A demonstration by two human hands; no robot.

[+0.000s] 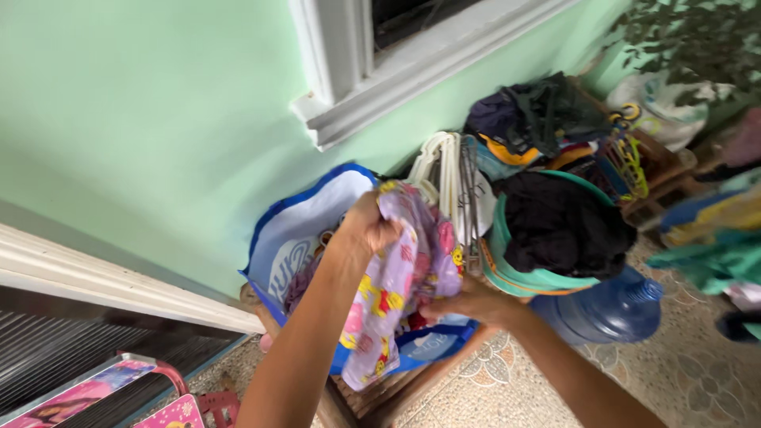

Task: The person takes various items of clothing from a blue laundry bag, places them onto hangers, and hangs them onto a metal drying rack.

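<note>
A lilac garment (412,277) with yellow cartoon prints, a blue-trimmed white bag (305,226), a seemingly black-filled teal basin (523,277).

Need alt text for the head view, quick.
Both hands, left and right, grip a lilac printed garment above a blue bag by a green wall. Beside it stand white hangers, a teal basin of dark clothes and a blue water jug.

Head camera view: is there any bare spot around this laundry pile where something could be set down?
The patterned floor right of the blue water jug looks bare. It is crowded elsewhere: left hand and right hand grip a lilac printed garment over the blue bag; beside it stand white hangers and the teal basin of dark clothes.
</note>
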